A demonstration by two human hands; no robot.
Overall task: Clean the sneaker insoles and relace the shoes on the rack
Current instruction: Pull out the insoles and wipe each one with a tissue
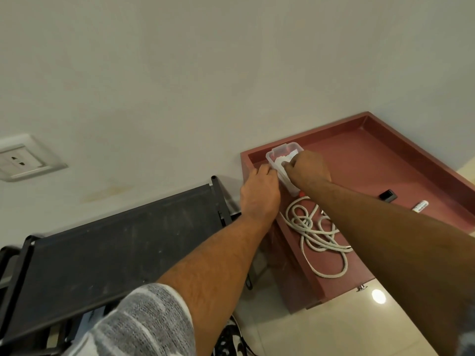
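Note:
A small clear plastic container stands at the back left corner of a maroon side table. My left hand grips the container's left side. My right hand reaches into it from the right and pinches something white inside; its fingertips are partly hidden. White shoelaces lie in a loose tangle on the table top just in front of the container. A black shoe rack with a fabric top shelf stands to the left of the table.
On the table's right side lie a small black object and a white tube. A wall socket sits at the left on the pale wall. Glossy cream floor tiles show below the table.

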